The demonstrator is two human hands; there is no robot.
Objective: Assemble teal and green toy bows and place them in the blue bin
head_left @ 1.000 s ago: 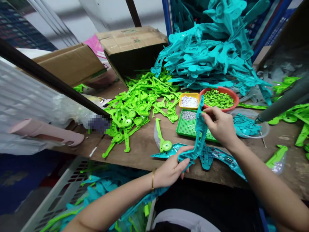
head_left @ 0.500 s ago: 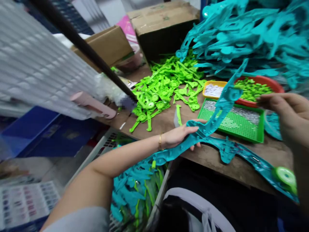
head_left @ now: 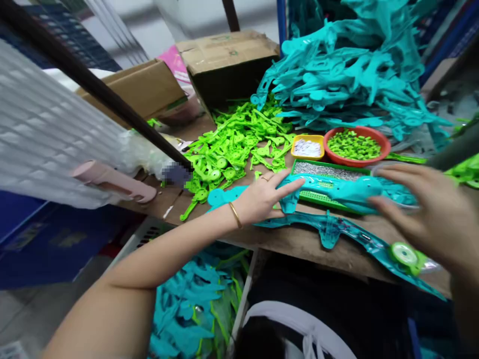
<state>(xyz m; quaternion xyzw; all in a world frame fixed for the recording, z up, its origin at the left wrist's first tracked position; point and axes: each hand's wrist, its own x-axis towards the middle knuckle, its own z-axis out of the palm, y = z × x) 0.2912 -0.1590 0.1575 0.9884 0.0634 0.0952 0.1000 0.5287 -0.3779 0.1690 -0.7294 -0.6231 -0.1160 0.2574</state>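
Note:
My left hand (head_left: 262, 197) grips a long teal plastic part (head_left: 337, 189) near its left end, thumb under it and index finger stretched along the top. The part lies level over a green tray (head_left: 318, 199) of small metal screws. My right hand (head_left: 430, 214) hovers just in front of the part's right end with its fingers spread; it is blurred and holds nothing. A second teal part (head_left: 331, 232) lies along the table's front edge, with a green wheel (head_left: 404, 254) on its right end.
A heap of green parts (head_left: 235, 144) covers the table's middle and teal parts (head_left: 348, 80) pile up behind. A yellow dish (head_left: 307, 147) and red bowl (head_left: 381, 152) sit behind the tray. Cardboard boxes (head_left: 224, 55) stand at the back; a basket of parts (head_left: 187, 309) is below.
The teal part has swung down from a raised slant to lie level over the green tray. My right hand came in toward its right end. The view shifted back right.

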